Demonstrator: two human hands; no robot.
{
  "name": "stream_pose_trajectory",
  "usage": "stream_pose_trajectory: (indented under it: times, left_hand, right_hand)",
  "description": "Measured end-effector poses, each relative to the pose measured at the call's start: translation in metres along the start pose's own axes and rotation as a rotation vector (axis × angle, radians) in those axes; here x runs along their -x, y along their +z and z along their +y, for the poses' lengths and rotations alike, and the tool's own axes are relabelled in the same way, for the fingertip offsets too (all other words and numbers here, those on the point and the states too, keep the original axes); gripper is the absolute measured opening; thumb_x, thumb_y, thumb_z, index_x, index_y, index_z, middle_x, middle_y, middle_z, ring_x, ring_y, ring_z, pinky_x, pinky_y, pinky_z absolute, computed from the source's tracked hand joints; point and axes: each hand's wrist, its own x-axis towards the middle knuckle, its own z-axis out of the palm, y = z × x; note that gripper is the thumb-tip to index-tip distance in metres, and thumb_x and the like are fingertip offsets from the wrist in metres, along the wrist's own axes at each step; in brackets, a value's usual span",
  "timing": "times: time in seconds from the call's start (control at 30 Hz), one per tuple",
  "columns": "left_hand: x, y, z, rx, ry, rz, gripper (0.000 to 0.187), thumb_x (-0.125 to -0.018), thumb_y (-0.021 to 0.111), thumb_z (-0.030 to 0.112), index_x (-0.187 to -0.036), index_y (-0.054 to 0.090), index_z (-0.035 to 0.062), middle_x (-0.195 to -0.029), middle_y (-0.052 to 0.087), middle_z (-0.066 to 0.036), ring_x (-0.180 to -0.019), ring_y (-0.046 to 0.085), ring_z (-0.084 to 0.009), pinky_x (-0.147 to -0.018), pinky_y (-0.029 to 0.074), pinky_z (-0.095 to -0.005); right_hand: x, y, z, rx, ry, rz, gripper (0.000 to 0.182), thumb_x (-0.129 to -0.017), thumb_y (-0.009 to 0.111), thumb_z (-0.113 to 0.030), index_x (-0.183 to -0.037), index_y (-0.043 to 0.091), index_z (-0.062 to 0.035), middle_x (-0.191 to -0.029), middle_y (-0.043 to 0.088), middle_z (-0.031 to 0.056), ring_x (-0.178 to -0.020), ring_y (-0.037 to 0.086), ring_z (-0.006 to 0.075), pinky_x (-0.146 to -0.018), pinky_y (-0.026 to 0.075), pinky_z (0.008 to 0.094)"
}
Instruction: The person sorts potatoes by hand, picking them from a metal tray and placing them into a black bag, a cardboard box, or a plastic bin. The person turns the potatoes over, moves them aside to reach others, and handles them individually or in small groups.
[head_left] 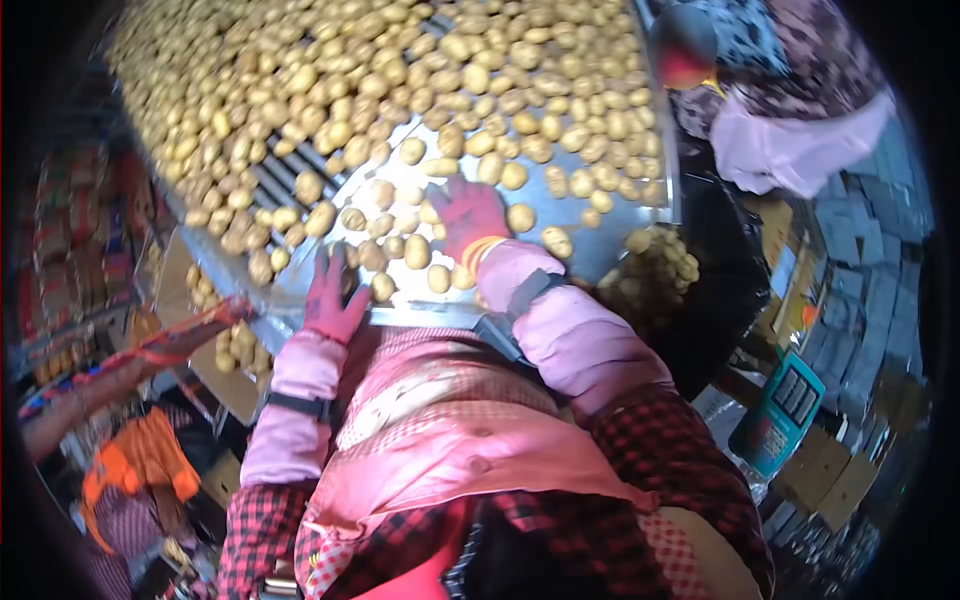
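Many potatoes (475,77) lie spread over a shiny metal sorting table (545,212). My left hand (335,298), in a pinkish-red glove, rests at the table's near edge with its fingers spread, close beside a few potatoes. Further in, my right hand (470,212) wears a similar glove and reaches over the metal surface. Its fingers are apart among loose potatoes, touching or nearly touching one; I see nothing gripped. Pink sleeves with dark straps cover both forearms.
Slatted dark bars (290,175) form part of the table at the left. Potatoes fill a dark container (650,275) at the right and a cardboard box (225,375) at the lower left. Another person's pink sleeve (800,140) shows at the upper right. A teal sign (780,415) stands lower right.
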Motion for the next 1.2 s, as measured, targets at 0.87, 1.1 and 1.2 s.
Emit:
stream_pose_trajectory:
  times: [0.87, 1.1, 1.2]
  left_hand:
    - [-0.06, 0.009, 0.1, 1.258, -0.18, -0.622, 0.056, -0.098, 0.052, 0.043, -0.143, 0.041, 0.0107, -0.139, 0.051, -0.01, -0.123, 0.054, -0.0259, -0.104, 0.042, -0.0384]
    - [-0.071, -0.003, 0.101, 2.047, -0.628, -0.683, 0.055, -0.1, 0.043, 0.038, -0.141, 0.04, 0.0016, -0.133, 0.054, -0.016, -0.113, 0.058, -0.0268, -0.089, 0.054, -0.0346]
    - [-0.06, -0.009, 0.079, 2.003, -0.663, -0.693, 0.046, -0.101, 0.043, 0.028, -0.138, 0.044, 0.0013, -0.133, 0.054, -0.018, -0.114, 0.058, -0.027, -0.086, 0.056, -0.0332]
  right_hand:
    - [0.051, -0.032, 0.069, -0.831, 0.466, 0.535, 0.044, -0.081, 0.07, -0.019, -0.121, 0.056, -0.0042, -0.109, 0.061, 0.0178, -0.098, 0.061, 0.0332, -0.087, 0.049, 0.0408]
    - [0.01, -0.044, 0.103, -0.501, 0.164, 0.45, 0.075, -0.079, 0.067, -0.052, -0.139, 0.045, -0.0142, -0.139, 0.047, 0.0165, -0.124, 0.048, 0.0369, -0.104, 0.04, 0.0429]
    - [-0.036, -0.04, 0.147, 0.022, 0.444, 0.299, 0.076, -0.083, 0.057, -0.06, -0.145, 0.039, -0.0203, -0.149, 0.034, 0.0187, -0.135, 0.035, 0.0408, -0.109, 0.031, 0.0507]
